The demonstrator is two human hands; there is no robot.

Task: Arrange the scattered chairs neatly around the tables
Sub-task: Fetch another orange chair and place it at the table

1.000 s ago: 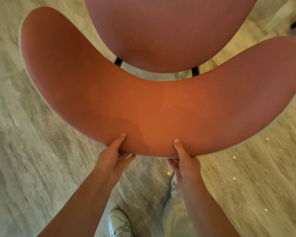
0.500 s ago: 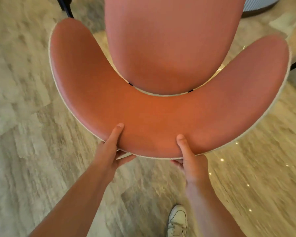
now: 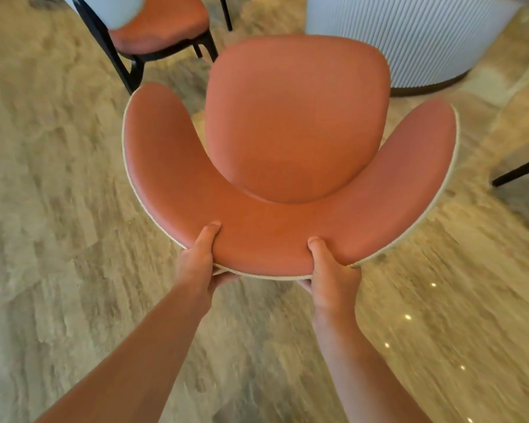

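A terracotta-orange chair (image 3: 297, 117) with a curved wraparound backrest and cream piping fills the middle of the head view, seen from above and behind. My left hand (image 3: 197, 264) grips the top edge of the backrest, thumb on the inner side and fingers underneath. My right hand (image 3: 330, 274) grips the same edge a little to the right, in the same way. The chair's legs are hidden under the seat. Its seat points toward a white ribbed table base (image 3: 409, 38) at the top right.
A second orange chair (image 3: 159, 25) with black legs stands at the top left, close to the held chair's left arm. A black chair leg (image 3: 519, 170) shows at the right edge. Beige marbled floor (image 3: 58, 209) spreads on both sides.
The chair has moved away from me toward the table base, so more of its seat shows. The table base and the second chair have come into view. Both hands kept their grip.
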